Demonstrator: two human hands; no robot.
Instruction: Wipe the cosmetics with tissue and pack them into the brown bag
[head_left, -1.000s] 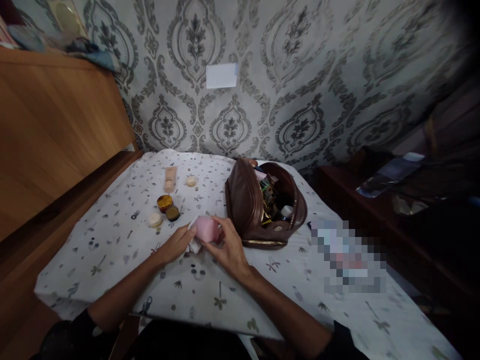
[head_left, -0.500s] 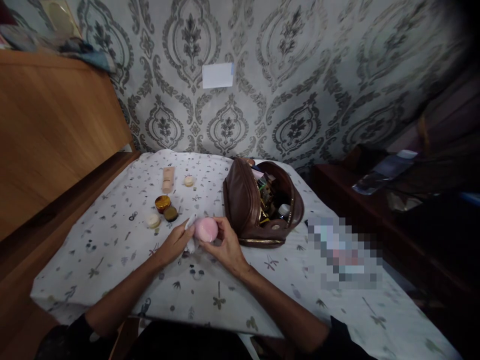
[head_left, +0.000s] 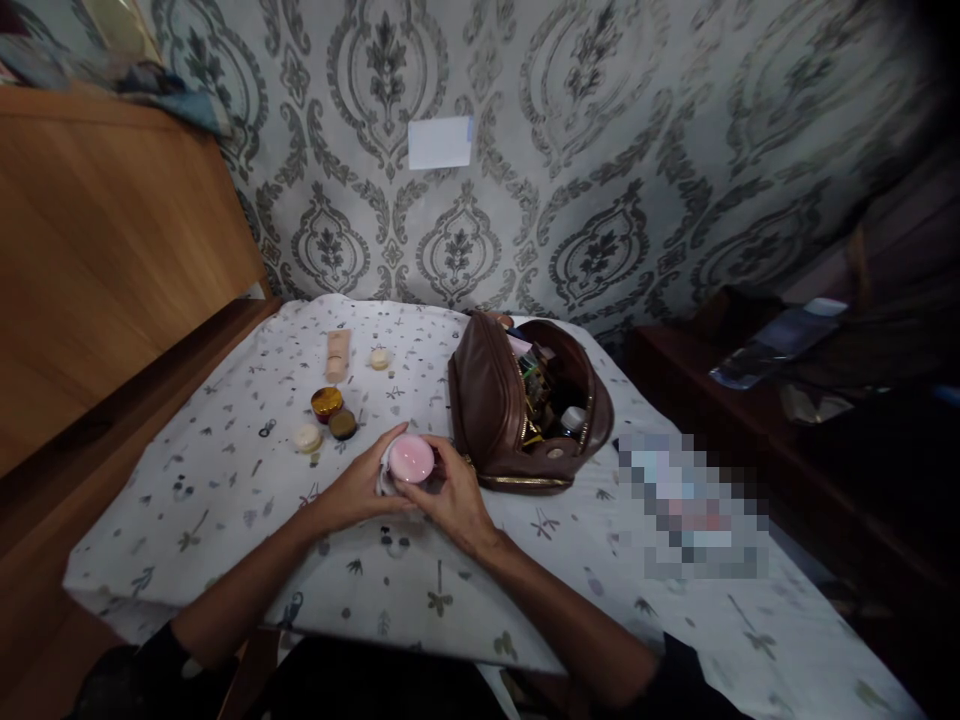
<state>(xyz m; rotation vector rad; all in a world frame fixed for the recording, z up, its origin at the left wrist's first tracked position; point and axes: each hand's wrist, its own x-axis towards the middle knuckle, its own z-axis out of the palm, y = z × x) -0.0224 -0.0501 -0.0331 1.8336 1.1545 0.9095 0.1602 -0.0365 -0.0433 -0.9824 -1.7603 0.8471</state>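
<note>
Between my two hands is a round pink-lidded jar (head_left: 412, 458), held just above the patterned cloth. My left hand (head_left: 365, 488) is closed round its left side, with a white wipe or tissue (head_left: 385, 474) pressed against the jar. The fingers of my right hand (head_left: 455, 497) grip the jar from the right. Close to my left hand lie an amber jar (head_left: 327, 402), a dark-lidded jar (head_left: 342, 425) and a cream-lidded jar (head_left: 307, 438). The open brown cosmetic bag (head_left: 486, 395), filled with assorted items, stands just beyond my right hand.
A beige tube (head_left: 337, 355) and a small cream jar (head_left: 379, 358) lie farther back on the white printed cloth (head_left: 247, 490). On the right is a blurred-out rectangular item (head_left: 682, 500). A wooden cabinet (head_left: 112, 230) borders the left, and a clear bottle (head_left: 780, 340) lies at far right.
My left hand has moved from the jar's edge to wrap round its side, taking the white wipe with it. The pink lid now faces up more squarely.
</note>
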